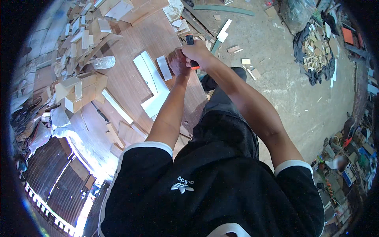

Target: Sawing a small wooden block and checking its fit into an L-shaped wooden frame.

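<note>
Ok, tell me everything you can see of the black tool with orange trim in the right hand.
The tool is black with orange trim and looks like plastic. The right hand covers its middle, so only its two ends show, above and below. It is near the edge of the brown table. The left hand is close beside it; contact is unclear, as is the tool's kind.

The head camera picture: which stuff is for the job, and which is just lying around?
Seems part of the job:
black-and-orange tool, held in the right hand
small white strip, near the left hand
larger white board

Probably just lying around:
scrap wood heap
curved green strip
</note>
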Demonstrator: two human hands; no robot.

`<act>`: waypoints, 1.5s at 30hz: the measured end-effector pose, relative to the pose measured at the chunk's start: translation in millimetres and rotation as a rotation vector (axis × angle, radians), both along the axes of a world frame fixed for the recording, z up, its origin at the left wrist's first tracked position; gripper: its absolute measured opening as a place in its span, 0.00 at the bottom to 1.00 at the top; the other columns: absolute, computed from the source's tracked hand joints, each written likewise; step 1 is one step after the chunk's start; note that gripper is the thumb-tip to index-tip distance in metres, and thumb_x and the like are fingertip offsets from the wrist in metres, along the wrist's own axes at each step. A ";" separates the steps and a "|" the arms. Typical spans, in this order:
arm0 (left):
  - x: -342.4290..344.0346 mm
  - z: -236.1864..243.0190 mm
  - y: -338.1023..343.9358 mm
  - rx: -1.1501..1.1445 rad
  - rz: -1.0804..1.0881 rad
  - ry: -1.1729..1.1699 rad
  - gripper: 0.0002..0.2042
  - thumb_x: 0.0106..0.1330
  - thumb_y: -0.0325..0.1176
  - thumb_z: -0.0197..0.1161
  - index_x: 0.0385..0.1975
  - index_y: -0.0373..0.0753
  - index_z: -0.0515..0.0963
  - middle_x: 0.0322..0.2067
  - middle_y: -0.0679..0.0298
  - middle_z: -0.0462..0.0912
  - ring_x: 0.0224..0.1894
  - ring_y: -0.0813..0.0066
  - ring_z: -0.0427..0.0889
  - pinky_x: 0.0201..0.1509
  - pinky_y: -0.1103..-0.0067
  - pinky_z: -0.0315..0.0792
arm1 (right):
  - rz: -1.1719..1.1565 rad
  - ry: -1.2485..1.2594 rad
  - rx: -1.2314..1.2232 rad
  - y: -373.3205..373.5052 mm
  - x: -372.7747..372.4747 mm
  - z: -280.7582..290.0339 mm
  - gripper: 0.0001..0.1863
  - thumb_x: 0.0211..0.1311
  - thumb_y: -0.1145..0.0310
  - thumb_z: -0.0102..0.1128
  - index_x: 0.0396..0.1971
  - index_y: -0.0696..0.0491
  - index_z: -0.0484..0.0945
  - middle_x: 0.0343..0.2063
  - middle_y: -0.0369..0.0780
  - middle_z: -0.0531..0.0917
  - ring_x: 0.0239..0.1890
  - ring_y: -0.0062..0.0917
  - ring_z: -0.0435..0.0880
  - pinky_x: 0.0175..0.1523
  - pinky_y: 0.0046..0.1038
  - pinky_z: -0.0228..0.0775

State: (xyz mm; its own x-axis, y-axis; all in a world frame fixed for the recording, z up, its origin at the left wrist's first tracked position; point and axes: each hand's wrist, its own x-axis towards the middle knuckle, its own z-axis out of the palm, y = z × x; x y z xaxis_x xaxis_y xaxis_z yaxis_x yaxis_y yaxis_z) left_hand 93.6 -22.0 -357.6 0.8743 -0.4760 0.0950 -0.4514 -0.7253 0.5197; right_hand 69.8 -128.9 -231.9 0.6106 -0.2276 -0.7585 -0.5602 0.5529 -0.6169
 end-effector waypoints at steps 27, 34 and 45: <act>1.4 2.4 0.7 -0.024 -0.048 -0.036 0.13 0.54 0.39 0.61 0.33 0.41 0.66 0.24 0.60 0.79 0.31 0.59 0.79 0.48 0.66 0.63 | -0.078 -0.023 -0.006 -0.2 3.1 18.0 0.03 0.52 0.78 0.50 0.21 0.58 0.67 0.14 0.39 0.70 0.13 0.22 0.69 0.15 0.28 0.63; -1.3 -4.2 2.8 -0.015 -0.036 -0.046 0.14 0.54 0.41 0.61 0.32 0.41 0.67 0.23 0.59 0.79 0.30 0.60 0.79 0.49 0.67 0.63 | -0.047 -0.038 -0.010 -0.7 -4.3 3.2 0.04 0.51 0.78 0.51 0.20 0.57 0.67 0.13 0.37 0.69 0.12 0.22 0.68 0.15 0.28 0.63; -7.9 0.2 1.8 0.063 0.025 -0.017 0.13 0.60 0.46 0.56 0.29 0.42 0.68 0.21 0.60 0.78 0.25 0.60 0.79 0.42 0.66 0.65 | -0.109 -0.047 0.063 0.1 -7.0 11.8 0.05 0.50 0.78 0.51 0.21 0.55 0.65 0.13 0.36 0.67 0.12 0.21 0.66 0.15 0.27 0.61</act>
